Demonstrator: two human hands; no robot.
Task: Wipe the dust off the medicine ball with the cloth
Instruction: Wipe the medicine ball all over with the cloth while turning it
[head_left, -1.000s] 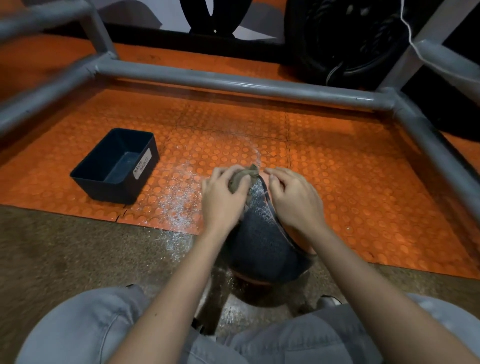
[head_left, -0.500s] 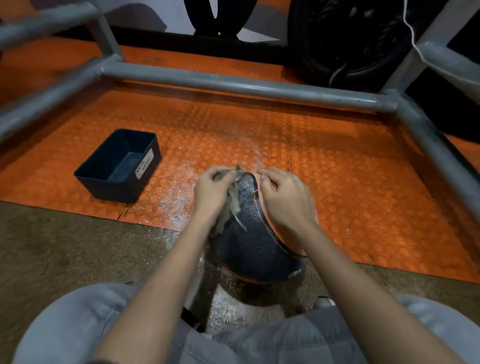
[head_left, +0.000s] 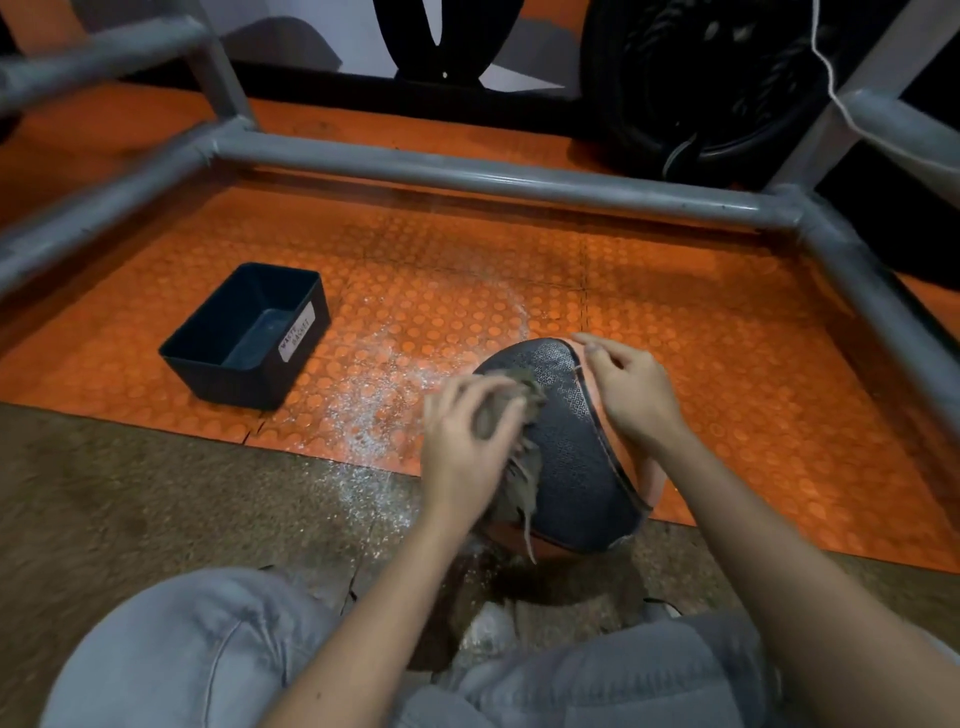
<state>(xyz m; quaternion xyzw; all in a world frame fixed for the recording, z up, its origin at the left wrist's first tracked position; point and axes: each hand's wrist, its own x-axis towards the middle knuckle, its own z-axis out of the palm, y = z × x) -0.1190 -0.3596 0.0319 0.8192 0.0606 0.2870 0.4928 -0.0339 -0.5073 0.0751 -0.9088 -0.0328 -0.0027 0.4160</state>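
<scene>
A dark grey and orange medicine ball (head_left: 574, 452) sits on the floor at the edge of the orange mat, just ahead of my knees. My left hand (head_left: 467, 436) grips a frayed, tan cloth (head_left: 514, 478) and presses it against the ball's left side; the hand is blurred by motion. My right hand (head_left: 634, 389) rests on the ball's upper right side with its fingers curved over the surface, steadying it. White dust (head_left: 374, 415) lies scattered on the mat and floor to the left of the ball.
A black bin (head_left: 247, 338) labelled as a waste basket stands on the orange studded mat (head_left: 727, 364) to the left. Grey metal frame bars (head_left: 467, 174) run across the back and down both sides. Dark tyres (head_left: 691, 78) stand behind the frame.
My left hand has dragged the cloth from the top of the ball down its left side. My right hand has stayed on the upper right of the ball.
</scene>
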